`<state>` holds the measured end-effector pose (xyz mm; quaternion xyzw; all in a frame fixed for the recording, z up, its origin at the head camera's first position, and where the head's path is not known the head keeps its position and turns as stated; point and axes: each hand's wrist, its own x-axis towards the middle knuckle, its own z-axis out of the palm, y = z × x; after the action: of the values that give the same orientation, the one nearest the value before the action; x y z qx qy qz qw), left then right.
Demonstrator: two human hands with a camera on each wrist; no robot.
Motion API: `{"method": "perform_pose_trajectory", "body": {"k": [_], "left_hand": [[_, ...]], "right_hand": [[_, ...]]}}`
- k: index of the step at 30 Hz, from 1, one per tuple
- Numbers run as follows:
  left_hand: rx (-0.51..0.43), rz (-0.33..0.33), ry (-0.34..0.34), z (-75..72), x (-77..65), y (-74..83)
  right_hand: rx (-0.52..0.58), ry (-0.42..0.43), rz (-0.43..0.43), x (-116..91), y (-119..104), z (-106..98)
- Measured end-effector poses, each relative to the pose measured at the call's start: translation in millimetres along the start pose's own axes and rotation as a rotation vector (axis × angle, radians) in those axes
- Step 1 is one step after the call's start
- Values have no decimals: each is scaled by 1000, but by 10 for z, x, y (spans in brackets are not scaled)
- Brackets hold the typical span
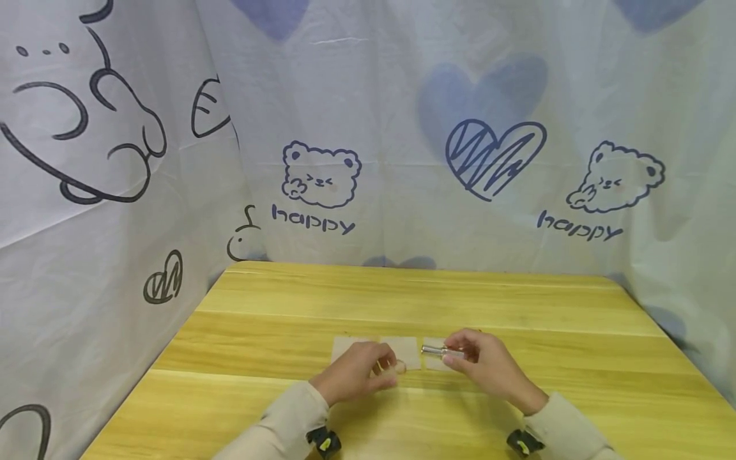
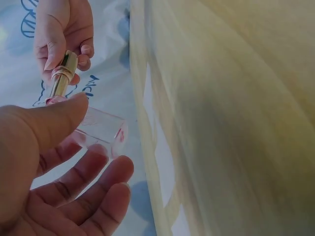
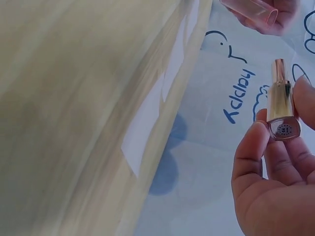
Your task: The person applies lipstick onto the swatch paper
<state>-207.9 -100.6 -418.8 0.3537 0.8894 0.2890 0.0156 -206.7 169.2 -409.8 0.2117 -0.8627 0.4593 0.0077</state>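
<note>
Above the counter, the left hand pinches a clear cap, the right hand a gold lipstick tube, its base label visible only from the right wrist.

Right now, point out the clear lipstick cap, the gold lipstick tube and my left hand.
Clear lipstick cap (image 2: 104,125): left wrist view, clear side wall.
Gold lipstick tube (image 3: 279,102): right wrist view, wider body.
Left hand (image 1: 356,372): head view, back of hand.

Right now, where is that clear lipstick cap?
In the head view, the clear lipstick cap is low, near the middle, held in the person's left hand, just left of the gold lipstick tube in the right hand.
</note>
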Motion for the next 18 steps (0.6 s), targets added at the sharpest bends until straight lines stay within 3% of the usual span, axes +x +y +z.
{"method": "perform_pose_trajectory", "body": {"k": [11, 18], "left_hand": [[-3, -49, -36, 77, -50, -17], [28, -73, -56, 129, -81, -27]], "right_hand": [[76, -14, 50, -31, 52, 5], [99, -17, 32, -27, 84, 26]]}}
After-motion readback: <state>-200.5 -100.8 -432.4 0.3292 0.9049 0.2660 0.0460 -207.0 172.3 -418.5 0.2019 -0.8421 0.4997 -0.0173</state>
